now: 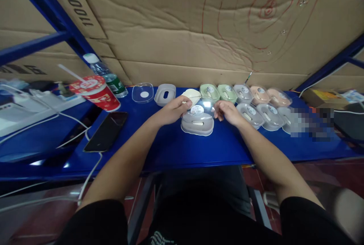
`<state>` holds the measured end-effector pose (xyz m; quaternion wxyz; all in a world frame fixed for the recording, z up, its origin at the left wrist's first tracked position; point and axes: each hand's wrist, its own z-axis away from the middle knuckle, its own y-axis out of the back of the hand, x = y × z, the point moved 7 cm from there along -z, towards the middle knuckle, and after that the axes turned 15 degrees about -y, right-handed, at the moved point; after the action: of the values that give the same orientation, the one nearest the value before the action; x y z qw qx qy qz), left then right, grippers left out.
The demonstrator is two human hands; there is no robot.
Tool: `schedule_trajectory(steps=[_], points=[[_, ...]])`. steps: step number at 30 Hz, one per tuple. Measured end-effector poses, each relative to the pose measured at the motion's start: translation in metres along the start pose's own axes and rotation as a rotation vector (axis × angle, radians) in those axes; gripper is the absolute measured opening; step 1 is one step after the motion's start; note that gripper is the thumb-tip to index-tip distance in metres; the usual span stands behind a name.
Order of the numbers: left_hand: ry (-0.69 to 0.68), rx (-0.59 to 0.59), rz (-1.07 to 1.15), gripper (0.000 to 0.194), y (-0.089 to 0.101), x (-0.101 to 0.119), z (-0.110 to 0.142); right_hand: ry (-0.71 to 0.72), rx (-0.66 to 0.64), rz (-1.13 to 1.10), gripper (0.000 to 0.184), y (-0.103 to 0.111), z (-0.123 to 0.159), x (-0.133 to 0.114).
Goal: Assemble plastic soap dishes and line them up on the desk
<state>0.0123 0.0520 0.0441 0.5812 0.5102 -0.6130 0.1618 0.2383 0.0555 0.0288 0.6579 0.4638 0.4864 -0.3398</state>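
A grey plastic soap box (197, 124) stands on the blue shelf (176, 146) right in front of me, with a clear lid (202, 107) tilted over it. My left hand (172, 109) curls around the lid's left edge, and a cream-coloured insert (192, 96) shows just behind its fingers. On the lid's right side my right hand (228, 112) pinches the edge with bent fingers. Both forearms reach in from below.
Green, grey and pink lidded boxes (247, 99) line the shelf to the right. A loose clear lid (142, 92) and grey tray (165, 94) lie to the left, then a red cup (98, 93), water bottle (108, 75), black phone (106, 131) with cable. Cardboard stands behind.
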Motion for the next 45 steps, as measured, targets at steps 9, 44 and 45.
schedule_trajectory(steps=[9, 44, 45], points=[[0.171, 0.069, -0.23, 0.038, 0.003, -0.019, 0.002, -0.247, -0.275, 0.114, 0.071, -0.013, 0.001, 0.021], [0.054, -0.143, -0.516, 0.048, -0.026, -0.018, -0.003, 0.384, 0.36, 0.808, 0.038, -0.027, 0.035, -0.046], [0.044, -0.161, -0.522, 0.047, -0.029, -0.017, -0.003, 0.421, 0.289, 0.836, 0.041, -0.037, 0.039, -0.049]])
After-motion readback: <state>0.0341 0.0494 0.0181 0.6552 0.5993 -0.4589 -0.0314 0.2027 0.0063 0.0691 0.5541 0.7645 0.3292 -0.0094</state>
